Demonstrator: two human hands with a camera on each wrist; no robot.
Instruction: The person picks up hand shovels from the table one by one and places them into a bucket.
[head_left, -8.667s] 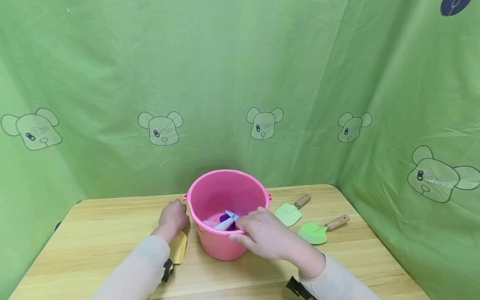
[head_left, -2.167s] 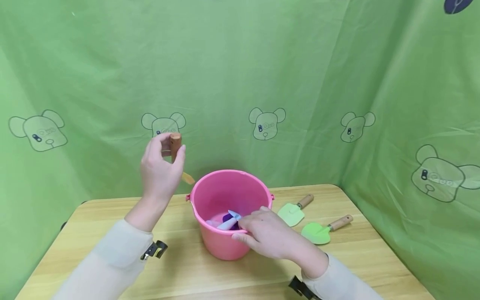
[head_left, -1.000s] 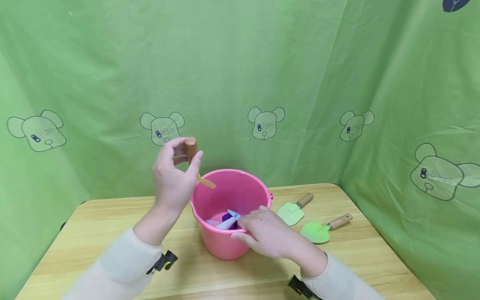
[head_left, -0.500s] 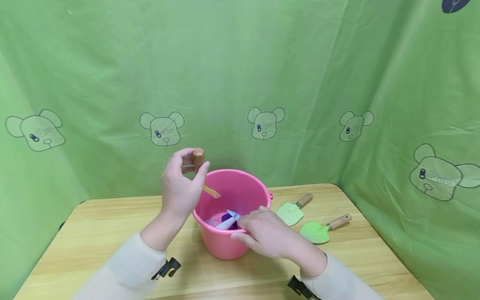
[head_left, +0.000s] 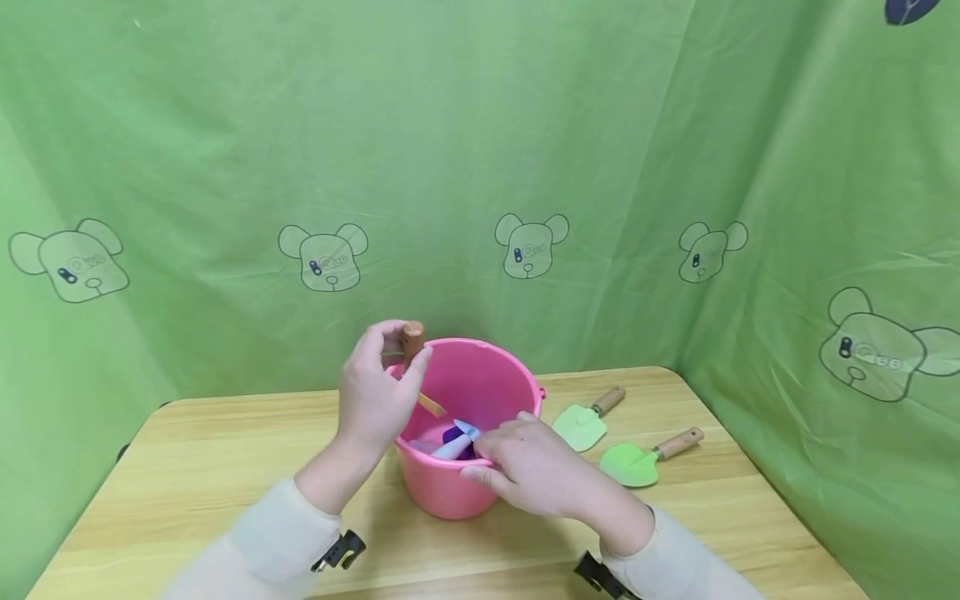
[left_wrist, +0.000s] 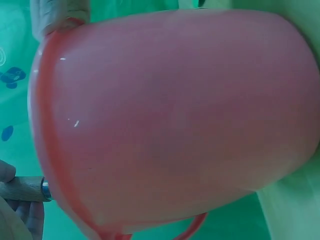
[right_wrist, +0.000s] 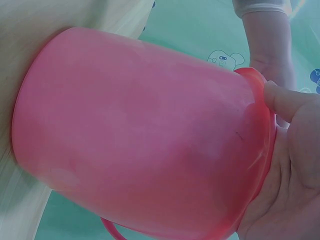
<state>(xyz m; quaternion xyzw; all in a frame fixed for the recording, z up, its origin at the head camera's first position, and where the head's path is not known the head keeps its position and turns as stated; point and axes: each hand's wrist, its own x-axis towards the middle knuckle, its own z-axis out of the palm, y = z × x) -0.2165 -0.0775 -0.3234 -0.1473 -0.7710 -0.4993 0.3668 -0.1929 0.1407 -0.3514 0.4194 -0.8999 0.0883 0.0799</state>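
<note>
In the head view my left hand [head_left: 375, 400] holds a small hand trowel [head_left: 413, 340] by its wooden handle, pinched between thumb and fingers. Its yellow blade points down inside the pink bucket [head_left: 450, 492], partly hidden by my hand. The left wrist view shows the trowel's handle [left_wrist: 22, 189] just beyond the bucket's rim. My right hand [head_left: 532, 467] grips the near right rim, with the thumb outside and the fingers reaching inside. At the bucket's bottom lie a pale blue tool [head_left: 453, 447] and something purple [head_left: 450, 434], partly covered by my right hand.
Right of the bucket, two more trowels lie on the wooden table [head_left: 225, 467]: a pale green one [head_left: 580, 427] and a brighter green, leaf-shaped one [head_left: 630, 464], both wooden-handled. Green cloth [head_left: 450, 150] with bear prints hangs behind and to the right.
My left hand took the yellow trowel from the table left of the bucket, raised it, then moved right and down, bringing the blade inside the bucket. The right hand stayed on the rim.
</note>
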